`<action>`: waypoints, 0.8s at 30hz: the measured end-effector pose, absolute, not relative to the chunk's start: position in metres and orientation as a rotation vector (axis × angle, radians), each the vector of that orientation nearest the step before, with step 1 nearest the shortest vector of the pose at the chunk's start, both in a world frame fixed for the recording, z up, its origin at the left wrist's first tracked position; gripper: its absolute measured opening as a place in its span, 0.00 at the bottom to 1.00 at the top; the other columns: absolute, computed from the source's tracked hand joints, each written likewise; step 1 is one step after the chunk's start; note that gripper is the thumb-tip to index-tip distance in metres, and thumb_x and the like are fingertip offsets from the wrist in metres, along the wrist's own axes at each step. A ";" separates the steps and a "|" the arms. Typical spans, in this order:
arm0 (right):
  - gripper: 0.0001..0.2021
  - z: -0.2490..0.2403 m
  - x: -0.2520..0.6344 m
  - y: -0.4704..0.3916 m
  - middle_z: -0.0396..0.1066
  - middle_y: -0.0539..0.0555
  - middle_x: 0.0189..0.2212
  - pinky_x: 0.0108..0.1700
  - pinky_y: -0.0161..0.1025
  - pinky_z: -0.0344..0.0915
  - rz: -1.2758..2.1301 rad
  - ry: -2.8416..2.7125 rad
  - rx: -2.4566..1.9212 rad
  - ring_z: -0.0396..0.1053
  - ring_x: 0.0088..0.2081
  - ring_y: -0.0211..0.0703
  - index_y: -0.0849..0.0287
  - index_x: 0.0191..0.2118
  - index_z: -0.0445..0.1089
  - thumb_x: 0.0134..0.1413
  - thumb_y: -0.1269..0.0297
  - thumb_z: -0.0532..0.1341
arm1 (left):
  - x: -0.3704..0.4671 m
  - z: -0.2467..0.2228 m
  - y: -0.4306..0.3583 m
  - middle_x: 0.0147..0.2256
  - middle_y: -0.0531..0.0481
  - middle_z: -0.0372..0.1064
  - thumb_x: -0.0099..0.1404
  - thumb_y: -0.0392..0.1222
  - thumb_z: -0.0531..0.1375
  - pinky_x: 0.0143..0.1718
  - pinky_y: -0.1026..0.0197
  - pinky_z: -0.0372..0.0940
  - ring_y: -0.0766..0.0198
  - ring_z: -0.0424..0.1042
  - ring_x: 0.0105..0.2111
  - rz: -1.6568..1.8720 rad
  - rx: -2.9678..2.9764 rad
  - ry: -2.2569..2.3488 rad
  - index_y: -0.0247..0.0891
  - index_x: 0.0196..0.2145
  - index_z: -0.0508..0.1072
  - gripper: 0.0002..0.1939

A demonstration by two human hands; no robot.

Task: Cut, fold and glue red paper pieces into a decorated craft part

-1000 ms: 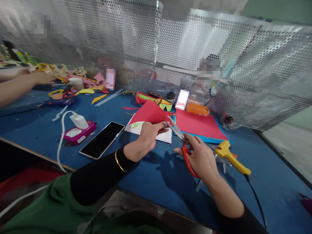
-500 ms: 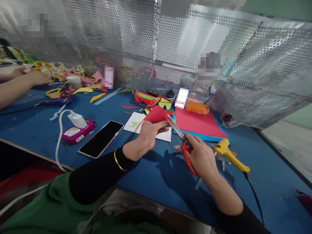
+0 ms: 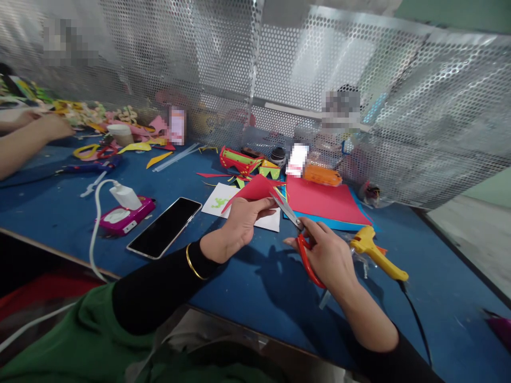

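In the head view, my left hand (image 3: pixel 241 226) pinches a red foam or paper sheet (image 3: pixel 257 188), raised over a white card (image 3: pixel 217 199) with a green print. My right hand (image 3: pixel 329 250) is wrapped round the orange-red handles of a pair of scissors (image 3: pixel 290 215). Their blades point up and left, with the tips at the red piece's right edge beside my left fingertips. Whether the blades are cutting into it I cannot tell. Behind the scissors lies a stack of red sheets (image 3: pixel 327 199) over blue ones.
A yellow glue gun (image 3: pixel 377 255) with a cord lies right of my right hand. To the left are a dark phone (image 3: pixel 165 229) and a purple power socket (image 3: pixel 125 215). Red-and-green paper glasses (image 3: pixel 241 160) lie behind. A co-worker's hands (image 3: pixel 51 126) are at far left.
My hands, the red piece and the scissors hold almost the same pose. The co-worker's hand at far left has drawn slightly to the left.
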State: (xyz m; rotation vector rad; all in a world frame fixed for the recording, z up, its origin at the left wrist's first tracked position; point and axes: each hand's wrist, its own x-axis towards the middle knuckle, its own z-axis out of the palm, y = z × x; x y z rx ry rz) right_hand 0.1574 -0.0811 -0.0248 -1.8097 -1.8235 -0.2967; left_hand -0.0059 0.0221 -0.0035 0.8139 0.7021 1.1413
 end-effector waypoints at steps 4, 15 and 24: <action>0.19 -0.025 0.157 -0.081 0.74 0.54 0.32 0.29 0.38 0.60 -0.280 -1.833 -1.807 0.72 0.29 0.45 0.57 0.48 0.74 0.65 0.49 0.55 | -0.006 -0.004 0.022 0.30 0.42 0.80 0.50 0.34 0.71 0.42 0.55 0.73 0.57 0.79 0.35 1.139 0.816 0.691 0.33 0.26 0.82 0.03; 0.22 -0.025 0.157 -0.081 0.73 0.54 0.31 0.28 0.37 0.59 -0.293 -1.836 -1.786 0.71 0.28 0.43 0.58 0.48 0.75 0.66 0.46 0.53 | -0.005 -0.006 0.022 0.31 0.42 0.80 0.50 0.35 0.71 0.43 0.53 0.73 0.56 0.80 0.35 1.145 0.817 0.685 0.33 0.27 0.83 0.05; 0.21 -0.024 0.156 -0.082 0.71 0.52 0.26 0.27 0.37 0.57 -0.350 -1.846 -1.785 0.68 0.25 0.42 0.57 0.45 0.75 0.67 0.47 0.53 | -0.005 -0.006 0.022 0.30 0.43 0.80 0.46 0.37 0.73 0.43 0.55 0.73 0.58 0.79 0.33 1.163 0.832 0.669 0.32 0.26 0.82 0.09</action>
